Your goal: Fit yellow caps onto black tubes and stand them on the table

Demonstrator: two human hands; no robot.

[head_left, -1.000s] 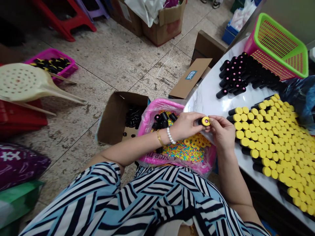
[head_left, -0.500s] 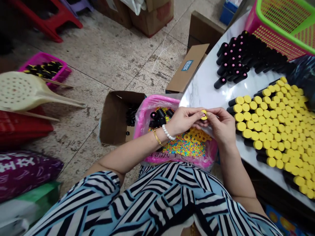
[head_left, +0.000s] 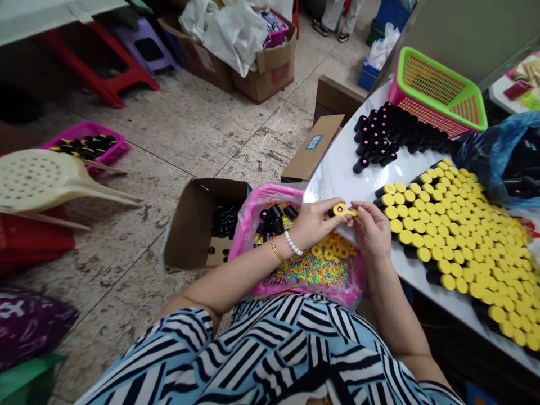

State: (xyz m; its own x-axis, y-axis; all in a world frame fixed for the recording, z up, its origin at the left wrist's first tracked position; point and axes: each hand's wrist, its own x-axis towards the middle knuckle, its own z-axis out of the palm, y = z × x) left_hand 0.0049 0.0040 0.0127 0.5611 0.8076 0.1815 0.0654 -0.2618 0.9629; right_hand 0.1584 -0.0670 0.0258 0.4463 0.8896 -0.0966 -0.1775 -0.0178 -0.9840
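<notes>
from the head view, the left hand (head_left: 314, 224) and the right hand (head_left: 371, 230) meet just above the bag, and the fingertips of both pinch a small yellow cap (head_left: 342, 210) with a pink centre. neither hand is released: the left holds the near end while the right closes on the far side, a two-handed grip that seems to steady so small a part. a short black tube may sit against the cap, but the fingers partly hide it.

below the hands, a pink plastic bag (head_left: 248, 236) rests at the lap of a striped dress (head_left: 270, 349), probably so its contents stay within easy reach. it holds multicoloured beads (head_left: 312, 270), yellow rings (head_left: 333, 247) and black tubes (head_left: 274, 219).

at right, the white marble-look worktop (head_left: 337, 169) carries tight rows of yellow-capped black tubes (head_left: 447, 236); packed side by side, they likely cannot roll. upper right of these, black tubes with pink ends (head_left: 375, 135) lie grouped apart, near a pink-and-green plastic basket (head_left: 434, 93). at centre left, an open cardboard box (head_left: 189, 225) stands on the tiled floor (head_left: 139, 146), with black parts (head_left: 223, 219) inside.
</notes>
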